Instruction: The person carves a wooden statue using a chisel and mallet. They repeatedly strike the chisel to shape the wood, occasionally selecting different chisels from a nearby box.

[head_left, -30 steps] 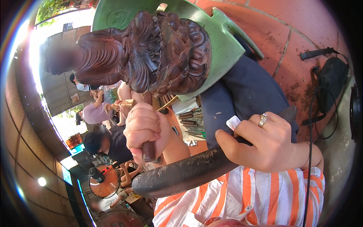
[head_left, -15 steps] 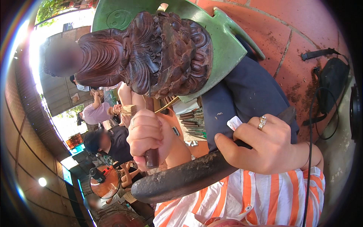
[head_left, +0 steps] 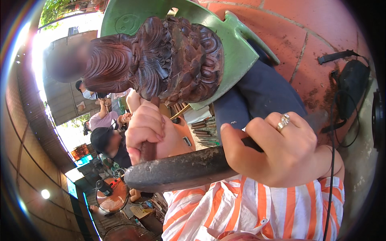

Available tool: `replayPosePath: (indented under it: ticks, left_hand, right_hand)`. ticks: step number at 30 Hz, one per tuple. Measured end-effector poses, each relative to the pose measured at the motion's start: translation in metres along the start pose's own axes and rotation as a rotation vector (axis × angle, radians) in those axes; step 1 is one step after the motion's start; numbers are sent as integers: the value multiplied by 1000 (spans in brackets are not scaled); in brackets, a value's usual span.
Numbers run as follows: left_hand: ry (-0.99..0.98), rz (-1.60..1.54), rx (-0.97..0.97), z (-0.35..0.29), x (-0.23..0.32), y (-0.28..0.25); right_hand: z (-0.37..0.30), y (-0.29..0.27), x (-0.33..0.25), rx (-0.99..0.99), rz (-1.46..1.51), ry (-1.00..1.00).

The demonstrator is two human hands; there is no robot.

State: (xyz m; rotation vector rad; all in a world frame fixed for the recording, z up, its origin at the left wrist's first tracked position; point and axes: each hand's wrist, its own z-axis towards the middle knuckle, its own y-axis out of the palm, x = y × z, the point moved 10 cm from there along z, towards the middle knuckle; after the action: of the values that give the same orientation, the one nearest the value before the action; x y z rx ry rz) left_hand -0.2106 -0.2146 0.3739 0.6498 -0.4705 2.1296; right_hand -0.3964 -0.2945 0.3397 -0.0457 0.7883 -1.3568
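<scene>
A dark brown carved wooden statue (head_left: 148, 64) lies on its side on a green plastic chair (head_left: 237, 60). My left hand (head_left: 145, 124) is wrapped round the wooden handle of a chisel (head_left: 148, 152), just below the statue's near side. The chisel's blade end is hidden against the carving. My right hand (head_left: 277, 148), with a ring on it, grips a dark, worn, club-shaped mallet (head_left: 181, 168). The mallet's left end is at the butt of the chisel handle, seemingly touching it.
Several chisels (head_left: 204, 130) lie in a row beyond my left forearm. A black bag (head_left: 354, 88) with a strap rests on the red tiled floor (head_left: 321, 24) at the right, near a thin black cable (head_left: 330, 180). Other people sit working at the left, near a fan (head_left: 112, 195).
The mallet has moved left and up to the butt of the chisel handle. My left hand and the chisel have shifted slightly left and up. The statue has shifted a little.
</scene>
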Motion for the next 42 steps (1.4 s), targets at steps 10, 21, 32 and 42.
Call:
replayPosePath:
  ticks: [10,21,32,42]
  left_hand:
    - [17,-87,-16,0,26,-16]
    - [77,-38,56,-8,20,-16]
    - [92,6,-84,-8,17,-2]
    - [88,115,-247,-12,10,23]
  right_hand:
    - [-7,-1,6,36,95,43]
    - [-17,16,15,-3,153,113]
    - [-18,17,14,-9,173,114]
    - [-15,13,12,15,163,95]
